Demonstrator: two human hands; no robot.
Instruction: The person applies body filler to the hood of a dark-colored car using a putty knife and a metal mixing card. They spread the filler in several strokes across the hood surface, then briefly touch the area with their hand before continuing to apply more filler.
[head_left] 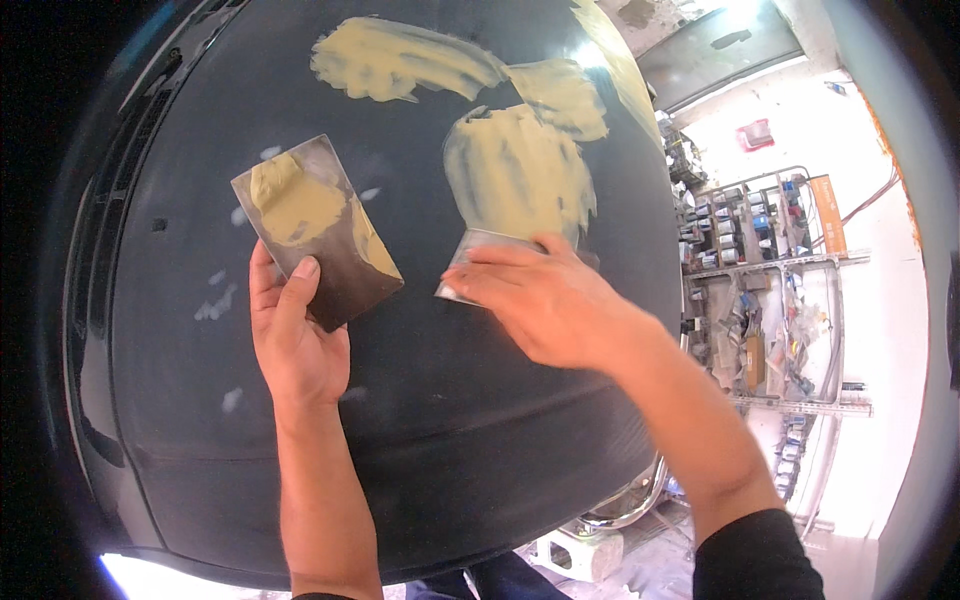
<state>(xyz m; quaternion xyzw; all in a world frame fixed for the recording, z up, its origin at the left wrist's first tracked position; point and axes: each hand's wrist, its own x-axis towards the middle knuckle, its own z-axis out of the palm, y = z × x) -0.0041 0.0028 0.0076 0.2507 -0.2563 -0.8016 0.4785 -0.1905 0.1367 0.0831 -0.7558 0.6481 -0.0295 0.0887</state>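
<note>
My left hand (300, 330) grips a flat rectangular board (345, 285) by its lower left edge, thumb on top. Yellow body filler (300, 205) is smeared over the board's upper part, with a thicker lump near its far corner. In my right hand (555, 300) is a wide flat metal spreader (480, 240), fingers pressed along its top. The spreader lies against the dark car hood (400, 440), at the near end of a broad patch of yellow filler (525, 175). Another filler streak (395, 60) crosses the hood farther off.
Several pale spots (215, 300) dot the hood's left side. At the right, a shelf rack (745, 265) holds many cans and small parts beside a white wall. A chrome stool-like ring (625, 510) and a pale block (580, 553) sit below the hood's near right edge.
</note>
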